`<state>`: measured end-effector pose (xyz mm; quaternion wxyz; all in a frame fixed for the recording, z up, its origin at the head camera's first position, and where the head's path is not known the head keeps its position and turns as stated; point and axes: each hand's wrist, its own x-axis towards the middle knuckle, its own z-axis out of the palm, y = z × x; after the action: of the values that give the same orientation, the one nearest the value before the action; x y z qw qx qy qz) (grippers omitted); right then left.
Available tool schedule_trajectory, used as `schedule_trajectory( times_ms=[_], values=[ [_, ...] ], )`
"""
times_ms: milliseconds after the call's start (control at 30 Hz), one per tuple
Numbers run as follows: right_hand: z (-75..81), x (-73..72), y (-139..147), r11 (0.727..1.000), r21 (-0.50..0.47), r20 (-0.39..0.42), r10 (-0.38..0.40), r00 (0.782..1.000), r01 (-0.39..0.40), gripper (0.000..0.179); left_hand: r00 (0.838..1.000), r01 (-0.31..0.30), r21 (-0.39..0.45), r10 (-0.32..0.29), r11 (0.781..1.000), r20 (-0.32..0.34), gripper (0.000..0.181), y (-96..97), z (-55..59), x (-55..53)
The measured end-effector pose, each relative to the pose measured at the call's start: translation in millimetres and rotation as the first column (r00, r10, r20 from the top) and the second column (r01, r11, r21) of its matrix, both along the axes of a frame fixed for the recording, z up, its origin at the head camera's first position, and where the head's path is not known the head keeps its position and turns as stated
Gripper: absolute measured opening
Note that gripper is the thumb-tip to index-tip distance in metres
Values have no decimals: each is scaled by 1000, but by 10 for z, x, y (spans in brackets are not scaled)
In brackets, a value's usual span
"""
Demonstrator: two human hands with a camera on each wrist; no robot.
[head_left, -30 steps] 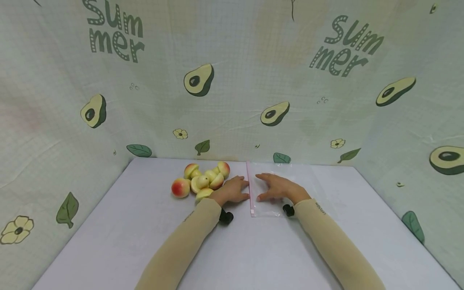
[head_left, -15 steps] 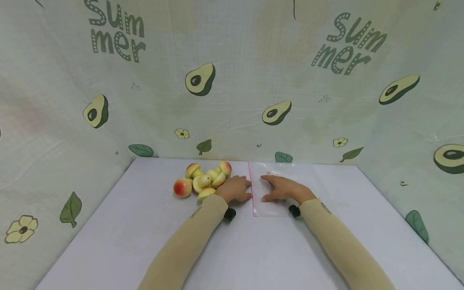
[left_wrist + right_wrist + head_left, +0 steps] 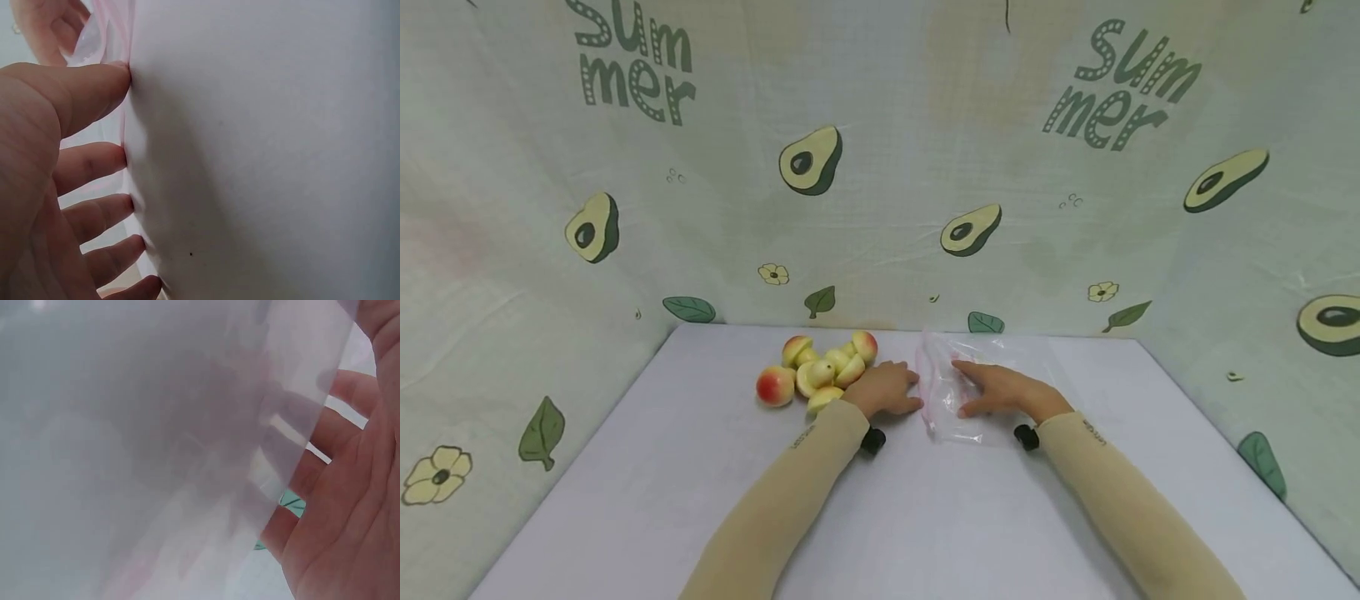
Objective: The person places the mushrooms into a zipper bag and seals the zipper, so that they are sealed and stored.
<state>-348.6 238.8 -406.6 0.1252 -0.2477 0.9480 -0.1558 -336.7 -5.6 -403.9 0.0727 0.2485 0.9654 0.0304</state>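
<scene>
Clear bag (image 3: 942, 387) | on white tabletop (image 3: 955, 517) | avocado-print cloth backdrop (image 3: 887, 167) | hands (image 3: 886, 390) (image 3: 1013, 392) released, fingers spread

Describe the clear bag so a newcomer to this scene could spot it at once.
At the far end of the white table, below the avocado-print cloth, find the red-and-yellow pieces. The clear bag lies to their right, past the left hand, with the right hand over it. Unlike those rounded pieces, it is thin, crinkled and see-through, with a pink edge.
</scene>
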Motion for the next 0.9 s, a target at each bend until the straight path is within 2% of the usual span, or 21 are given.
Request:
schedule_trajectory(
  times_ms=[233, 367, 500, 733, 900],
  values=[
    [89, -6, -131, 998, 67, 24, -17, 1000, 16, 105, 1000, -11, 9, 11, 1000, 9, 56, -5, -26, 18],
    [163, -23, -257, 989, 146, -5, -2, 1000, 3, 112, 1000, -10, 0, 10, 1000, -8, 57, -6, -54, -5],
    [208, -40, -316, 982, 190, -24, 18, 1000, -13, 110, 1000, -16, 1, 16, 1000, -10, 58, -15, -57, -20],
    [197, -37, -271, 995, 95, 35, -25, 999, 22, 93, 1000, -23, 10, 23, 1000, -8, 58, -4, -89, -28],
    [171, -63, -219, 1000, 17, 31, 3, 1000, -4, 67, 1000, -18, 17, 18, 1000, -17, 57, -5, -95, -26]
  ],
)
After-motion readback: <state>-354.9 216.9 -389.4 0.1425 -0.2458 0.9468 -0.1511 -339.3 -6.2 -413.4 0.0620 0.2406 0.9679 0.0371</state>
